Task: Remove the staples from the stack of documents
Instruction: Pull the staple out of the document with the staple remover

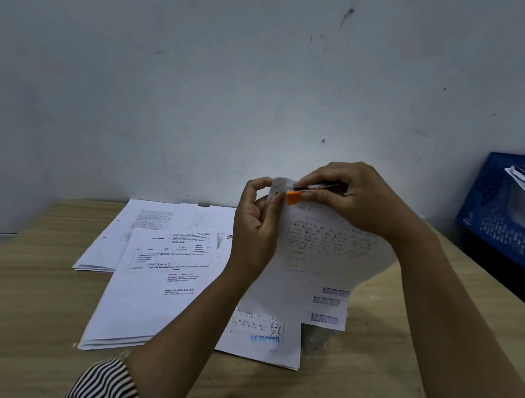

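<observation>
On the wooden table (25,294) at frame centre, the left hand (256,221) pinches a document (330,258) stamped "REJECTED"; the right hand (354,197) grips a metal tool (319,188) against its corner.

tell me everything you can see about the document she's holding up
The held document is white printed paper, several sheets it seems, raised off the wooden table and curving downward. It carries blocks of blurred text and blue REJECTED stamps near its lower edge. The left hand pinches its folded-back top corner; the right hand works a thin metal tool there, beside a small orange tab. No staple is discernible.
</observation>
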